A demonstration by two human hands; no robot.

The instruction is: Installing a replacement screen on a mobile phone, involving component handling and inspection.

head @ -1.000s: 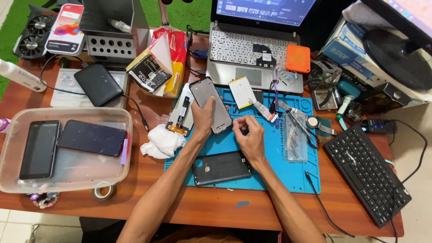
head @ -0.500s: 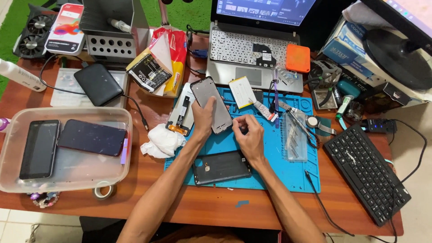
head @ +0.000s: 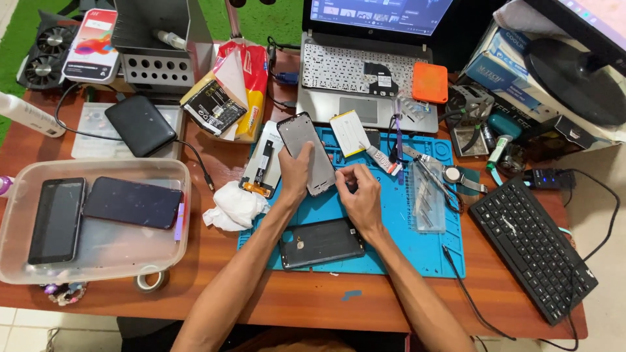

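My left hand (head: 295, 175) grips a grey phone frame with a dark rim (head: 308, 151), holding it tilted above the blue work mat (head: 417, 251). My right hand (head: 360, 197) is closed beside the frame's lower right edge, fingertips pinched on something small and dark that I cannot make out. A black phone back cover (head: 321, 243) lies on the mat just below both hands. A phone screen panel with a flex cable (head: 262, 166) lies left of my left hand. A crumpled white tissue (head: 236, 205) sits at the mat's left edge.
A clear plastic tray (head: 98, 261) at the left holds two dark phones. A laptop (head: 365, 78) stands behind the mat, a black keyboard (head: 531, 244) at the right. A glue tube (head: 380, 160), tweezers, a tape roll (head: 151, 280) and a black hard drive (head: 140, 125) lie around.
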